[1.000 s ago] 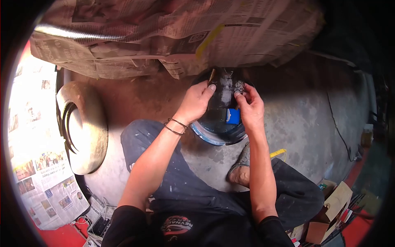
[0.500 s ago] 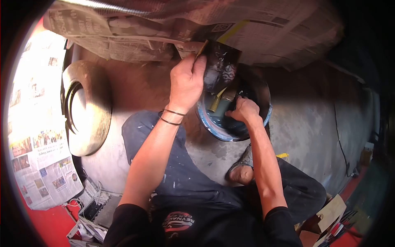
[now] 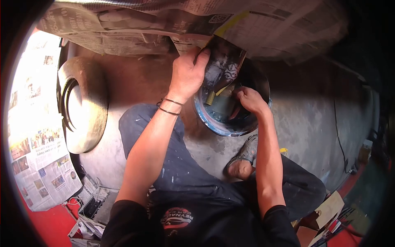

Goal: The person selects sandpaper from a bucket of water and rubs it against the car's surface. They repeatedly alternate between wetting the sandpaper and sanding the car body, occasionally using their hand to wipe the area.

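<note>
A tyre sits at frame left; the left hand pinches the left edge of a dark, white-marked sheet, upper centre. Just below, right of centre, is a bucket; over it, the right hand's fingers curl, their grip unclear.

A round bucket with a blue rim sits on the grey concrete floor. Behind it is a brown newspaper cover. The left hand has a flat black sheet over the bucket's back left; the right hand is at its right side. Left is a round tan rubber tyre, then white printed newspaper.
</note>
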`<state>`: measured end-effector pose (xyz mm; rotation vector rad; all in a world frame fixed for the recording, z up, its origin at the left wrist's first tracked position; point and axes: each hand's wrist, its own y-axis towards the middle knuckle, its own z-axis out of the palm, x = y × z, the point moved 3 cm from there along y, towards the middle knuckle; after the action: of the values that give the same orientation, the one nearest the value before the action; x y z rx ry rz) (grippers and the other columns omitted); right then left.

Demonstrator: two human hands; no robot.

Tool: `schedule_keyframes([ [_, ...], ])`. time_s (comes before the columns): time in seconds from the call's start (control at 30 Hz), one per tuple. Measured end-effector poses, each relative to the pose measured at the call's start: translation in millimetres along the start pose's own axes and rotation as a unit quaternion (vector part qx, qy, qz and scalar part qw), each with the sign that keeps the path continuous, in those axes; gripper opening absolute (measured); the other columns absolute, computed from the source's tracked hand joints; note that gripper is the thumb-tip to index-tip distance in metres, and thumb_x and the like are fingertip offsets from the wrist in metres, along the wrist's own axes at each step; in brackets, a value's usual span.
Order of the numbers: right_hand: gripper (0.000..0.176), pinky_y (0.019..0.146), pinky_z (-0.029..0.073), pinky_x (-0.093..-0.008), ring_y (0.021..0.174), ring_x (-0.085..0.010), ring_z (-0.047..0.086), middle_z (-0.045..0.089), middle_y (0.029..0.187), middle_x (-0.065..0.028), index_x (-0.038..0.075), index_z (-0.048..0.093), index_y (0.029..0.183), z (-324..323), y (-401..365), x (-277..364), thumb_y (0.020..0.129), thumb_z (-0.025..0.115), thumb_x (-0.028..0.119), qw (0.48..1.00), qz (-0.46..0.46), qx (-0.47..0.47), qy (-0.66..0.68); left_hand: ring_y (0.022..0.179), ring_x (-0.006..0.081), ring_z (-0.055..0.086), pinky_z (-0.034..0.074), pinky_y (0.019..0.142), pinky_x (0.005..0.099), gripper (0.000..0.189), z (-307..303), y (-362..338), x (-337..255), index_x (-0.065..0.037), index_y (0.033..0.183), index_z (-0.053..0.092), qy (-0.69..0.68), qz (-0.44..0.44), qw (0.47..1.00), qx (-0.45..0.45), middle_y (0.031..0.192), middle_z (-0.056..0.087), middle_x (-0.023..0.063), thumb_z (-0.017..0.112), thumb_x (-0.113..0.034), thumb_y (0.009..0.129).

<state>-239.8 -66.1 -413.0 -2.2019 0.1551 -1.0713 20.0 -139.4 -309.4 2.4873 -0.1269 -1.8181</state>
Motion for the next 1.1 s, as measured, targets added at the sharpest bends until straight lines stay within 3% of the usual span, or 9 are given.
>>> schedule_keyframes([
  [0.07, 0.042, 0.103, 0.058, -0.0461, 0.117, -0.0395, 0.078, 0.082, 0.122, -0.0225, 0.001, 0.080, 0.127, 1.6, 3.8, 2.2, 0.100, 0.064, 0.028, 0.985, 0.026, 0.021, -0.171, 0.078, 0.0395, 0.071, 0.055, 0.075, 0.0438, 0.039, 2.2, 1.3, 2.4, 0.002, 0.101, 0.073, 0.017, -0.004, 1.000, 0.010, 0.085, 0.070, 0.0267, 0.067, -0.036, 0.110],
  [0.23, 0.041, 0.095, 0.061, -0.0456, 0.102, -0.0361, 0.080, 0.084, 0.104, -0.0205, 0.000, 0.083, 0.113, 31.9, 0.9, -2.4, 0.091, 0.076, 0.033, 0.983, 0.025, 0.003, -0.179, 0.084, 0.0404, 0.073, 0.056, 0.078, 0.0435, 0.038, 4.1, 1.9, 3.2, 0.002, 0.106, 0.075, 0.042, -0.004, 0.999, 0.031, 0.089, 0.072, 0.0275, 0.068, -0.035, 0.110],
  [0.3, 0.037, 0.088, 0.061, -0.0415, 0.093, -0.0278, 0.079, 0.082, 0.096, -0.0149, -0.001, 0.080, 0.111, 32.1, -6.7, -2.4, 0.095, 0.075, 0.031, 0.999, 0.037, 0.007, -0.004, 0.081, 0.0269, 0.071, 0.056, 0.081, 0.0388, 0.040, 8.3, 0.2, 5.2, 0.004, 0.113, 0.076, 0.033, -0.002, 0.999, 0.038, 0.091, 0.074, 0.0254, 0.068, -0.036, 0.112],
  [0.43, 0.033, 0.076, 0.059, -0.0328, 0.083, -0.0139, 0.073, 0.075, 0.087, -0.0047, 0.000, 0.072, 0.120, 24.7, -17.1, 6.2, 0.101, 0.075, 0.027, 0.964, 0.065, 0.043, 0.254, 0.085, 0.0355, 0.074, 0.058, 0.083, 0.0401, 0.038, 9.3, -2.2, 3.6, 0.002, 0.115, 0.077, 0.074, 0.026, 0.996, 0.049, 0.095, 0.076, 0.0265, 0.069, -0.035, 0.111],
  [0.53, 0.042, 0.075, 0.059, -0.0309, 0.082, -0.0135, 0.072, 0.074, 0.088, -0.0037, 0.000, 0.065, 0.131, 36.2, -17.2, 6.5, 0.099, 0.078, 0.025, 0.988, 0.000, 0.047, 0.148, 0.090, 0.0407, 0.077, 0.058, 0.084, 0.0423, 0.037, 9.9, 1.1, 6.9, 0.002, 0.115, 0.078, 0.088, 0.033, 0.994, 0.049, 0.098, 0.076, 0.0276, 0.070, -0.034, 0.110],
  [0.63, 0.046, 0.071, 0.061, -0.0377, 0.083, -0.0203, 0.082, 0.080, 0.088, -0.0147, -0.003, 0.065, 0.131, 69.0, -14.8, 13.8, 0.099, 0.081, 0.026, 0.948, -0.119, -0.182, -0.233, 0.096, 0.0444, 0.077, 0.059, 0.085, 0.0447, 0.034, 11.7, 2.1, 9.1, 0.001, 0.114, 0.078, 0.090, 0.029, 0.993, 0.069, 0.102, 0.077, 0.0282, 0.071, -0.032, 0.109],
  [0.8, 0.040, 0.084, 0.063, -0.0445, 0.103, -0.0280, 0.084, 0.079, 0.086, -0.0163, 0.000, 0.074, 0.103, 30.7, -38.8, 40.8, 0.109, 0.072, 0.040, 0.989, 0.046, -0.068, 0.121, 0.100, 0.0500, 0.074, 0.058, 0.086, 0.0497, 0.028, 17.0, -4.5, 15.4, 0.000, 0.114, 0.077, 0.139, 0.078, 0.982, 0.102, 0.103, 0.077, 0.0272, 0.071, -0.027, 0.106],
  [0.97, 0.044, 0.078, 0.051, -0.0282, 0.081, -0.0069, 0.050, 0.057, 0.087, 0.0078, 0.009, 0.069, 0.098, -6.8, -52.8, 23.8, 0.115, 0.067, 0.049, 0.940, -0.030, -0.113, 0.319, 0.104, 0.0503, 0.073, 0.060, 0.089, 0.0543, 0.026, 22.2, -21.3, 7.8, -0.002, 0.120, 0.075, 0.253, 0.082, 0.951, 0.160, 0.113, 0.076, 0.0252, 0.070, -0.021, 0.103],
  [1.1, 0.043, 0.076, 0.051, -0.0284, 0.082, -0.0061, 0.052, 0.058, 0.089, 0.0068, 0.009, 0.069, 0.098, -18.7, -72.6, 30.0, 0.115, 0.068, 0.049, 0.922, -0.022, -0.155, 0.354, 0.105, 0.0481, 0.073, 0.061, 0.092, 0.0538, 0.028, 27.5, -34.7, 6.6, -0.002, 0.120, 0.074, 0.303, 0.092, 0.909, 0.271, 0.116, 0.074, 0.0223, 0.072, -0.021, 0.100],
])
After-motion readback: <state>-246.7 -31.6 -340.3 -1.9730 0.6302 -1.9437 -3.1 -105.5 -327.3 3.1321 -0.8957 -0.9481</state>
